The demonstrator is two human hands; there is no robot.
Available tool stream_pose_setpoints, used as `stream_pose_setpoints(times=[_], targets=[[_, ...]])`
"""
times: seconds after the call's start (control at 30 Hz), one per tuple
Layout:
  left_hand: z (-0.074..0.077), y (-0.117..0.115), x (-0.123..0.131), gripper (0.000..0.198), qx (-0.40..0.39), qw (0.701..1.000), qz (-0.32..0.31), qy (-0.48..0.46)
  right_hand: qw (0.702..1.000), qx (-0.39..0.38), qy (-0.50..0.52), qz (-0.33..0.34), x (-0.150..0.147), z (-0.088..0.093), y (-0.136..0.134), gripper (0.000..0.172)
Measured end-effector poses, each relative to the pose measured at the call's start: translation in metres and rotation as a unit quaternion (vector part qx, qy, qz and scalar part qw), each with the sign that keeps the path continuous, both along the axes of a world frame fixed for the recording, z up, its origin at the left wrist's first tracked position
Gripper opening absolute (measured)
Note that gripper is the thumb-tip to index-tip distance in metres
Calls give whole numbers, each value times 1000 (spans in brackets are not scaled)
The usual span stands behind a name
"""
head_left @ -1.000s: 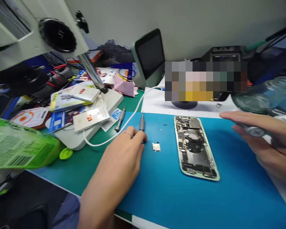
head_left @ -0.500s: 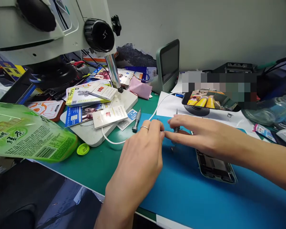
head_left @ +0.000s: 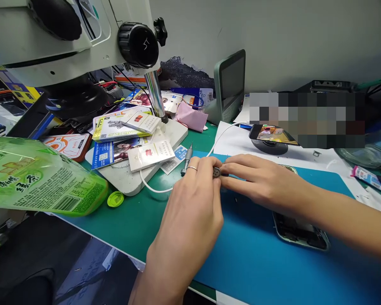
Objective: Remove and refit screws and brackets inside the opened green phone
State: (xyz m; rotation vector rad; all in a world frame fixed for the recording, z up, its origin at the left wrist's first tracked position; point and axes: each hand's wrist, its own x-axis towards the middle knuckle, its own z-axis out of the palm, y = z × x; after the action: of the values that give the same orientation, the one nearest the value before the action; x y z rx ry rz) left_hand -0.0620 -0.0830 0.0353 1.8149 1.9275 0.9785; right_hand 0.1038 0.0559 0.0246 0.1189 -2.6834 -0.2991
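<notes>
My left hand (head_left: 195, 192), with a ring on one finger, is closed over the mat's left part. At its fingertips shows a small dark grey round piece (head_left: 216, 172) with a patterned face; the rest of it is hidden. My right hand (head_left: 263, 178) comes from the right, its fingertips meeting the left ones at that piece. Whether they grip anything is covered. Under my right wrist lies an opened phone (head_left: 300, 231), partly hidden, on the blue mat (head_left: 273, 271). Just beyond my left fingers stands a grey screwdriver (head_left: 188, 159), tip upward.
At left, a green tea bottle (head_left: 51, 178) lies near its cap (head_left: 115, 199). A microscope (head_left: 114, 51) rises over boxes and a cigarette pack (head_left: 150, 156). A white cable (head_left: 157, 190) runs behind my hands. Farther back are a small display (head_left: 231, 84) and a propped phone (head_left: 274, 134).
My right hand has closed in on the left fingertips. The upright screwdriver at its fingers is out of sight, and the round piece now shows. The scene has shifted slightly rightward.
</notes>
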Motion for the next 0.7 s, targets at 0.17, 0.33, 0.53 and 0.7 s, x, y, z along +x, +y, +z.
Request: stream_pose_setpoints(times=[0.17,0.33,0.53,0.7], targets=[[0,1,1,15,10,1000,14,2,1000,-14,-18,13,-3,0,-2,17],[2,3,1,16,17,999,22,25,999,-35,-22,28,0,-1,1,20],[0,2,0,18,47,998,7,38,995,-84,39,-38,12,12,7,26],[1,0,2,16,76,995,23,63,990,-120,34,-60,4,12,4,31]])
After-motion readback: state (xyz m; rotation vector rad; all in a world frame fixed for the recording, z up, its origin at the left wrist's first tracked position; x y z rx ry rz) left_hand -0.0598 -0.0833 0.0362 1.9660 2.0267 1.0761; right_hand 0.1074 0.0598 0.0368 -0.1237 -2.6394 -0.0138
